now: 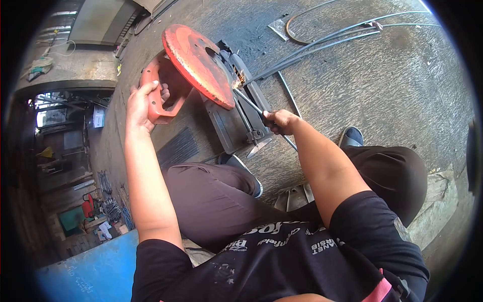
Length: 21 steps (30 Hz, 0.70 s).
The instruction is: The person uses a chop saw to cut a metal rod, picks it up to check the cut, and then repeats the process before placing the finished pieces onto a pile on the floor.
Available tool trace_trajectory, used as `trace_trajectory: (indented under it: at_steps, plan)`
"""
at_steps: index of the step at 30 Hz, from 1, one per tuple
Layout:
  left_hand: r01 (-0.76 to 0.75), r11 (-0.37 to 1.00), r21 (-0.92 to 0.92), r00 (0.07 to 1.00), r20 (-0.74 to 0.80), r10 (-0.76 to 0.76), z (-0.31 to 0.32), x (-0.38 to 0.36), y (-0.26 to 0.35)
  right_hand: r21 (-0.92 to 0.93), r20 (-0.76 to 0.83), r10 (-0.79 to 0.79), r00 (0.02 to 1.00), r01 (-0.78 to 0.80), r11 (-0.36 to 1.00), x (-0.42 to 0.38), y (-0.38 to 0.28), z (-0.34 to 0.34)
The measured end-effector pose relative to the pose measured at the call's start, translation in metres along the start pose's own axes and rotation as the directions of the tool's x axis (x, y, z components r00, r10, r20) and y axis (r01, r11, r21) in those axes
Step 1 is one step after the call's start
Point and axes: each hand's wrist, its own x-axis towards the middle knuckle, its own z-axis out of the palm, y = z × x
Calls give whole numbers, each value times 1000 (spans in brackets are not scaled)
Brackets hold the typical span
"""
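My left hand [142, 105] is wrapped round the orange-red D-shaped handle [155, 95] of a chop saw. Its round red blade guard [196, 63] shows worn paint along the rim. Below the guard lies the saw's grey metal base [224, 131] with a clamp screw. Closed round a thin metal rod [250, 102] is my right hand [282, 121], close to the front of the base. Sparks [238, 82] show where the rod passes the edge of the guard. The blade itself is mostly hidden.
Long metal rods [327, 40] stretch over the concrete floor to the upper right. Dark dust [241, 30] lies behind the saw. Cut dark rods [178, 147] lie left of the base. A blue surface [90, 272] and cluttered shelves stand at the left.
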Motion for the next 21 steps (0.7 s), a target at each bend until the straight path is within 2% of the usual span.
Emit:
trace_trajectory:
  at_steps: [5, 7, 17, 21]
  plan:
    - [-6, 1000, -7, 1000, -20, 6, 2, -2, 1, -1, 14, -6, 1000, 6, 1000, 1, -1, -1]
    - [4, 1000, -2, 1000, -11, -4, 2, -1, 1, -59, 3, 8, 1000, -8, 998, -9, -7, 4]
    - [15, 1000, 4, 1000, -12, -15, 2, -1, 1, -34, 16, -23, 1000, 23, 999, -1, -5, 1]
    - [3, 1000, 13, 1000, -28, -3, 3, -2, 1, -82, -27, -27, 999, 25, 996, -1, -5, 1]
